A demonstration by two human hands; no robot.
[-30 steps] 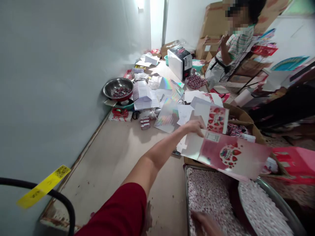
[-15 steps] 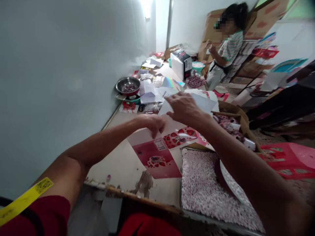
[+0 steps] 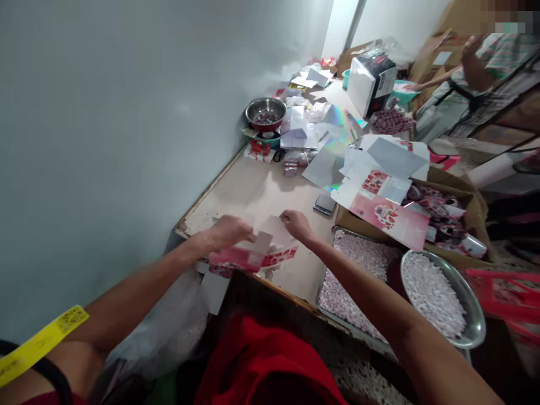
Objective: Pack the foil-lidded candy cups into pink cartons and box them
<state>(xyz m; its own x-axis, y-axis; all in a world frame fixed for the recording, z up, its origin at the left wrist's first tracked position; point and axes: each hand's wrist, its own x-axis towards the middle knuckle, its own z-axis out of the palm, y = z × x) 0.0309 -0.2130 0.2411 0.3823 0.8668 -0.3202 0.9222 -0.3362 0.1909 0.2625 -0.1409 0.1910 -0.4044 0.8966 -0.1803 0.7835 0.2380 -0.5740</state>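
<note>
A flat pink carton blank with strawberry print [image 3: 257, 254] is held at the near edge of the table [image 3: 253, 191], white inside up and partly folded. My left hand [image 3: 228, 232] grips its left side. My right hand [image 3: 296, 224] pinches a white flap at its right side. More pink and white carton blanks [image 3: 390, 216] lie in a loose stack to the right, over a cardboard box [image 3: 455, 194] of pink packets.
A metal tray [image 3: 356, 275] and a round metal bowl [image 3: 439, 295] hold small pale candies at the right. A phone [image 3: 324, 203] lies on the table. Farther off stand a steel bowl [image 3: 265, 111], holographic sheets [image 3: 327, 166] and a white box [image 3: 371, 81]. Another person [image 3: 476, 79] stands at the far end.
The carton blank came from the stack at the right to the near table edge, now in both hands and partly folded. The view has dropped and turned.
</note>
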